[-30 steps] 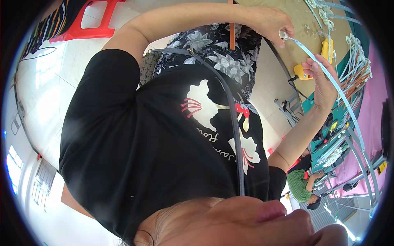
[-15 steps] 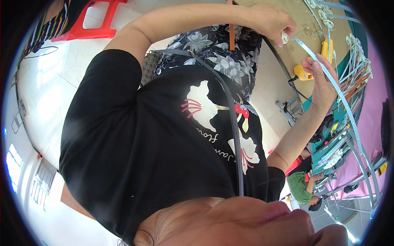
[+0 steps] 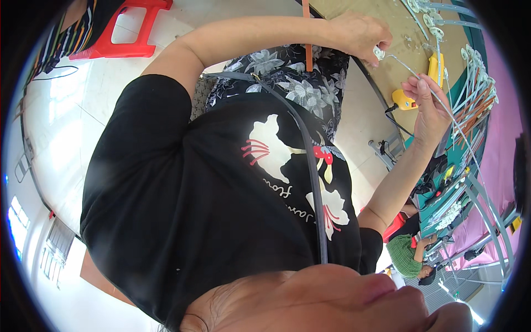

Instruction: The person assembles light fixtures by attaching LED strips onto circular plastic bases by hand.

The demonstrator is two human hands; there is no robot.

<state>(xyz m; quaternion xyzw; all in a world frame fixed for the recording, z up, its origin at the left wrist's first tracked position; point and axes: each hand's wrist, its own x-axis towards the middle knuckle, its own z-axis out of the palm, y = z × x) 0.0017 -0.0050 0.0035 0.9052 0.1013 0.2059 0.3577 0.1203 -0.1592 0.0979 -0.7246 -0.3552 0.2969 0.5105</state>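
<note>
My left hand: fingers bent and pinching a small white piece over the table's edge.
My right hand: thumb and fingers closed lightly around a pale strip, which is seen almost edge-on.
Pale strip: its near end points at the white piece, just beside it; I cannot tell whether the two are joined. The other end runs past my right hand toward the pink cloth.
Table: tan top, with a yellow tool and a yellow device on a black cord near my right hand.
Beyond my right hand: a heap of strips with white ends.
My lap: dark flowered cloth.
Farther off: a red stool to my left; a co-worker in green checks to my right.
</note>
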